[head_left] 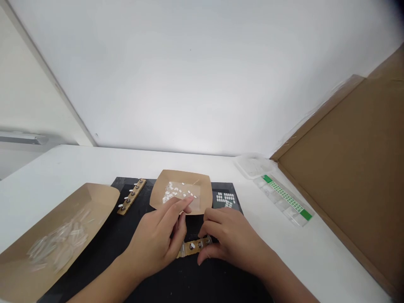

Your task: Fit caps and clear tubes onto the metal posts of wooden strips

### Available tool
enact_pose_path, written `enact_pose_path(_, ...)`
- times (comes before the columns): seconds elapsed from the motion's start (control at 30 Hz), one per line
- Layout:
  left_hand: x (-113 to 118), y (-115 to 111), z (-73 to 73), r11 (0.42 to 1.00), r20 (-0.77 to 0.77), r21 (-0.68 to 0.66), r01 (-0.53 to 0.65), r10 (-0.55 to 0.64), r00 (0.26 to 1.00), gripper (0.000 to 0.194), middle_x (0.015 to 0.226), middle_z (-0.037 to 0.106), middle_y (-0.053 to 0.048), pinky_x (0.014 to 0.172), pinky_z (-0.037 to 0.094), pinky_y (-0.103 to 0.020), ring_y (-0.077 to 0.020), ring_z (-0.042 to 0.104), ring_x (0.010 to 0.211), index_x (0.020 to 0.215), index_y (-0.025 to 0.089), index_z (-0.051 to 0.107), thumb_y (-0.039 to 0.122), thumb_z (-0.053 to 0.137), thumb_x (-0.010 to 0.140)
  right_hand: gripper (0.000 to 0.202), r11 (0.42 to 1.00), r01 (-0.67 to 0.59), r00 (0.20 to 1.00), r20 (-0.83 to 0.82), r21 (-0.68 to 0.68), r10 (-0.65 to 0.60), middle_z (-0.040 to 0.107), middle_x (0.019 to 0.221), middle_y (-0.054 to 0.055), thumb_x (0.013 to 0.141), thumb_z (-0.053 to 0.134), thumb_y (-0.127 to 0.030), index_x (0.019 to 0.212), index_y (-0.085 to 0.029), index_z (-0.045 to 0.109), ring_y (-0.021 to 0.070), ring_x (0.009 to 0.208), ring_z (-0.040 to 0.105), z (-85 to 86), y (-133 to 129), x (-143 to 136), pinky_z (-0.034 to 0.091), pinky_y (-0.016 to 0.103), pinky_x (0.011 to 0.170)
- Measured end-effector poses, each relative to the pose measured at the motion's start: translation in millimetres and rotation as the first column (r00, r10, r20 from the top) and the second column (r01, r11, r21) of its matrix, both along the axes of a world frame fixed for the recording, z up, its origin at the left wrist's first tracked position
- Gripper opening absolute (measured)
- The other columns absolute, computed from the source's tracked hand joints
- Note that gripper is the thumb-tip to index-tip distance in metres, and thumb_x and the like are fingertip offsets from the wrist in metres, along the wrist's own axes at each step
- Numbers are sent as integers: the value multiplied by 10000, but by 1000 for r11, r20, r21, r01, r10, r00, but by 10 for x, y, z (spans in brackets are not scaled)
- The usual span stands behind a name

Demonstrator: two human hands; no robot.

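- Studded strip (195,249): on the black mat (176,282); looks light and stiff, best held by its long edges.
- Right hand (230,229): curled about the strip's right end; firmness of hold unclear.
- Left hand (160,227): fingertips close together by the tray (206,189); cannot tell if pinching anything.
- Strip's ends: hidden.
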State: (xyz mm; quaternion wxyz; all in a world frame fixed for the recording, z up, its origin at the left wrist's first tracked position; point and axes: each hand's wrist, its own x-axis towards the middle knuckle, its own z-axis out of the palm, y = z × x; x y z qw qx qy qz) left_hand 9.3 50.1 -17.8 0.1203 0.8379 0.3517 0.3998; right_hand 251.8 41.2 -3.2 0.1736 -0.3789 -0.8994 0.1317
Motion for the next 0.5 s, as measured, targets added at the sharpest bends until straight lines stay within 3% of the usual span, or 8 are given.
enact_pose_path(0.17,6,-12,17,1000,-8,-19,-3,3,1000,437,1105,700,-50,609,530,-223,-105,638,667,1452,214,500,112,487,1027,504,1000,-1,1000,12,-8,1,718,921,-18,809,782,-716,914,-231,697,183,766,672,8,-1,-4,411,304,670)
enact_pose_path(0.33,9,-5,0,1000,-14,-24,4,-5,1000,435,1122,695,-67,688,562,-246,-142,695,805,1450,210,507,116,490,1026,484,1000,-6,999,54,-26,8,719,948,-16,843,766,-704,917,-231,693,192,804,685,18,-3,-5,417,317,691)
enact_pose_path(0.5,11,-10,19,999,-6,-37,14,-15,1000,412,1114,693,-65,662,553,-245,-135,682,762,1434,207,511,122,474,1032,469,999,-15,997,69,-30,18,708,930,-10,831,796,-678,922,-229,694,196,810,668,22,0,-7,420,319,707)
